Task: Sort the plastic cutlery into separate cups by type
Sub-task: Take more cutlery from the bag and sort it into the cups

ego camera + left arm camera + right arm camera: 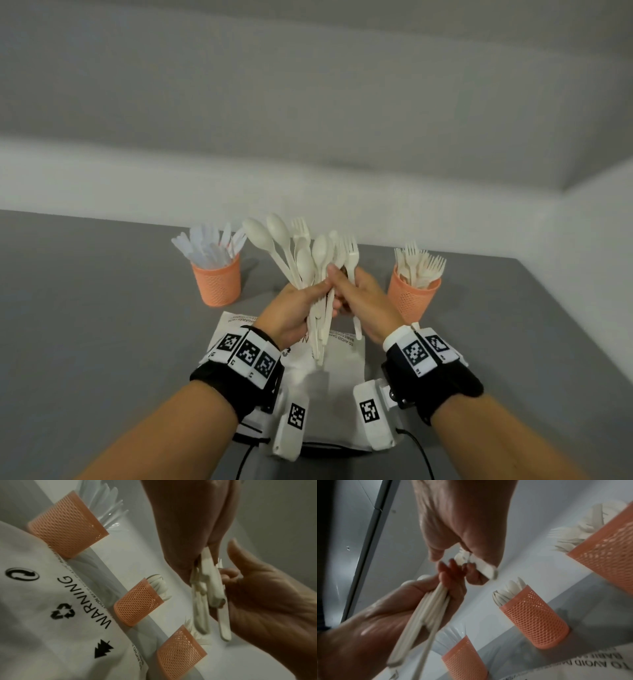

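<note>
With the three orange mesh cups (137, 603) already partly filled, you are gripping a mixed cream plastic spoon-and-fork bunch (308, 260) in your left hand (294, 310) while your right hand (368, 301) is pinching one fork (351, 257) out.

- Right hand (462, 524) pinches one white handle (485, 566).
- Left hand (388, 615) holds a bundle (426, 608) of white handles in its grip.
- Three orange mesh cups (537, 620) of white cutlery stand on the table (513, 632).

Orange mesh cups (217, 283), cream cutlery (308, 260), grey table (85, 308).
</note>
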Demonstrator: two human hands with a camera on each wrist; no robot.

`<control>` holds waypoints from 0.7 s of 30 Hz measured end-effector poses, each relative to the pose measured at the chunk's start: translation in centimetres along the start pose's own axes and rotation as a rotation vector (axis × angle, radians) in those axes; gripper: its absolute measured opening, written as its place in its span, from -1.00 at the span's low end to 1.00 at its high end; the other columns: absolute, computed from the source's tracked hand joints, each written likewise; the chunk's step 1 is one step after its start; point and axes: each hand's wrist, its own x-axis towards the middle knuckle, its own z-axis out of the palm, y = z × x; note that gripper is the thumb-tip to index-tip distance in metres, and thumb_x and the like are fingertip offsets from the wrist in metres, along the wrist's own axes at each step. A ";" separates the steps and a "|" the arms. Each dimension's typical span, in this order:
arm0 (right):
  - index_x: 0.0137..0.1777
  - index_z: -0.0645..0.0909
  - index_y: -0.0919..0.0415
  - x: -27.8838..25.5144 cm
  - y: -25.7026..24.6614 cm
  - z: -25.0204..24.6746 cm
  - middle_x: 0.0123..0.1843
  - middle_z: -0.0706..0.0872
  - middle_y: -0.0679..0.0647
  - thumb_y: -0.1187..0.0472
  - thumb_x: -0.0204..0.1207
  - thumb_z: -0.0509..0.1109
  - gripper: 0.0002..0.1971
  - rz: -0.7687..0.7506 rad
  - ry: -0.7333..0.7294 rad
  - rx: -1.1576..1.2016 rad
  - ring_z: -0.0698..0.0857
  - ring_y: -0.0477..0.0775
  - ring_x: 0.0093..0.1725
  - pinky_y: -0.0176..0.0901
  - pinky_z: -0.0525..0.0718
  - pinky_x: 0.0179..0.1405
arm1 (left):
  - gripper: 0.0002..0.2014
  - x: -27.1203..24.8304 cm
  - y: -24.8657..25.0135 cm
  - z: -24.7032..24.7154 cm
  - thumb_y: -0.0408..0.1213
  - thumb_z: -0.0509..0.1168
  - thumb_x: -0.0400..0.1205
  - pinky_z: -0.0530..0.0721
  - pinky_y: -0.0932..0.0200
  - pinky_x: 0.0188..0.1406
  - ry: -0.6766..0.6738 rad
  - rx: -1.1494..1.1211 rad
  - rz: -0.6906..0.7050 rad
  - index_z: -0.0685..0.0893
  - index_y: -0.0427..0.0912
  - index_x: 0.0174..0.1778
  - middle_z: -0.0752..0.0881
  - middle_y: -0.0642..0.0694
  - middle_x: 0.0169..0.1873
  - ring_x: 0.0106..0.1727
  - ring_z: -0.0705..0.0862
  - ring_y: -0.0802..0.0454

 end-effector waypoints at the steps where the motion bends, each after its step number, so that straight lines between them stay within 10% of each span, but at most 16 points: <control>1: 0.12 0.57 0.26 -0.1 0.5 -0.2 -0.46 0.62 -0.07 0.08 0.62 0.26 -0.75 -0.013 0.023 -0.010 0.60 -0.19 -0.52 -0.37 0.61 -0.46 | -0.82 0.1 -0.3 0.4 -0.36 0.19 0.67 0.71 0.22 -0.40 -0.009 0.023 -0.009 0.68 -0.32 0.03 0.72 -0.16 -0.44 -0.43 0.71 0.05; 7: -0.16 0.51 0.18 0.2 0.3 -1.8 -0.34 0.66 0.05 0.10 0.65 0.20 -0.79 0.045 0.257 0.129 0.69 -0.12 -0.43 -0.34 0.65 -0.48 | -0.82 0.3 -1.0 0.9 -0.41 0.20 0.65 0.78 0.05 -0.20 -0.061 0.065 -0.039 0.66 -0.33 0.09 0.79 -0.21 -0.15 -0.16 0.81 -0.06; 11: -0.29 0.44 0.13 1.4 -0.9 -3.9 -0.43 0.58 -0.06 0.07 0.64 0.21 -0.73 -0.082 0.422 0.029 0.57 -0.17 -0.44 -0.36 0.54 -0.33 | -0.88 -0.1 -1.0 0.3 -0.41 0.21 0.64 0.68 0.22 -0.46 -0.046 0.160 -0.081 0.64 -0.28 0.02 0.72 -0.16 -0.21 -0.47 0.68 0.07; 14: -0.17 0.62 0.13 1.8 -2.0 -4.3 -0.32 0.74 -0.15 0.06 0.52 0.39 -0.84 -0.081 0.260 -0.064 0.67 -0.27 -0.33 -0.43 0.60 -0.26 | -0.88 -0.6 -1.0 -0.3 -0.39 0.25 0.62 0.49 0.30 -0.56 -0.152 0.345 -0.135 0.67 -0.21 0.00 0.69 -0.07 -0.33 -0.60 0.46 0.14; 17: -0.05 0.68 0.25 1.6 -2.6 -3.6 -0.11 0.80 0.18 0.07 0.40 0.51 -0.74 0.068 0.026 -0.048 0.77 0.05 -0.15 -0.12 0.70 -0.11 | -0.87 -0.8 -1.0 -0.2 -0.39 0.25 0.63 0.46 0.26 -0.52 -0.269 0.430 -0.188 0.66 -0.19 0.04 0.69 0.00 -0.38 -0.61 0.43 0.18; 21: -0.09 0.64 0.22 1.5 -2.8 -3.3 -0.21 0.76 0.15 0.11 0.49 0.43 -0.83 0.100 0.030 0.071 0.74 0.04 -0.28 -0.17 0.69 -0.28 | -0.83 -0.9 -1.3 -0.2 -0.36 0.26 0.63 0.48 0.35 -0.55 -0.332 0.381 -0.233 0.63 -0.17 0.11 0.68 0.04 -0.40 -0.59 0.41 0.21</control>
